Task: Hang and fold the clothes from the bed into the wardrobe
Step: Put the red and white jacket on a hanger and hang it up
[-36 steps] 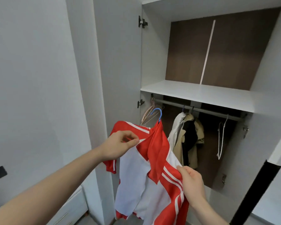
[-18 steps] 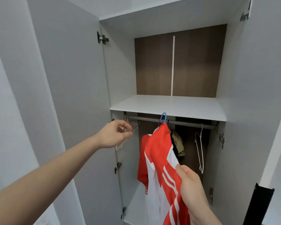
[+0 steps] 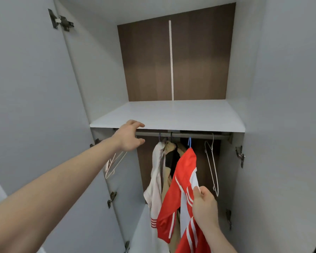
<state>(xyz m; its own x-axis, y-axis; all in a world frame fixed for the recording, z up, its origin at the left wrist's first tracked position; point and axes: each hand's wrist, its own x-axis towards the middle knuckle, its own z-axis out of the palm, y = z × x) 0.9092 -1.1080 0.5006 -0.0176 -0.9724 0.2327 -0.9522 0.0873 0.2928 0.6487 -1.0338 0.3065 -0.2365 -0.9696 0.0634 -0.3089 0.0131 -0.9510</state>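
Now the red and white jersey (image 3: 184, 181) hangs from a blue hanger (image 3: 189, 142) hooked on the wardrobe rail (image 3: 193, 135), at about 6 o'clock from the white shelf (image 3: 171, 115) and just beside a white and beige garment (image 3: 158, 172) at its 9 o'clock. The right hand (image 3: 204, 207) has its grip pinched on the jersey's lower edge. The left hand (image 3: 129, 136) is spread, grasping nothing, reaching toward the rail's left end above the empty pale hangers (image 3: 115, 161). Another empty wire hanger (image 3: 212, 165) hangs at 3 o'clock. The jersey looks light, soft and slippery, likely to slide off its hanger; hold it at the shoulders or hem, never tugging hard.
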